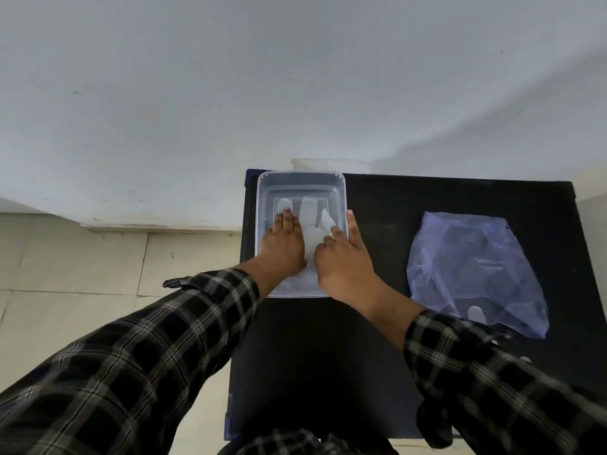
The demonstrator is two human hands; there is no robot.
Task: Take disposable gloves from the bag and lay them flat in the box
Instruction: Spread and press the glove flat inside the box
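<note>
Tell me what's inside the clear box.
A whitish glove lies in the box, fingers toward the far end. The left hand and right hand rest on it, hiding its lower part; more gloves beneath cannot be ruled out.

Single view: head-worn wide-angle camera, above near edge of black table (pixel 328 356), facing forward and down. Upper half of frame: wall (pixel 295 77); at left, tiled floor (pixel 82 274). From lower corners enter forearms (pixel 164 339); left hand (pixel 284 244) and right hand (pixel 345 261) lie side by side just below frame centre at clear box (pixel 300 175). Right of centre: blue bag (pixel 476 264). Close range; table spans lower right of frame.
</note>
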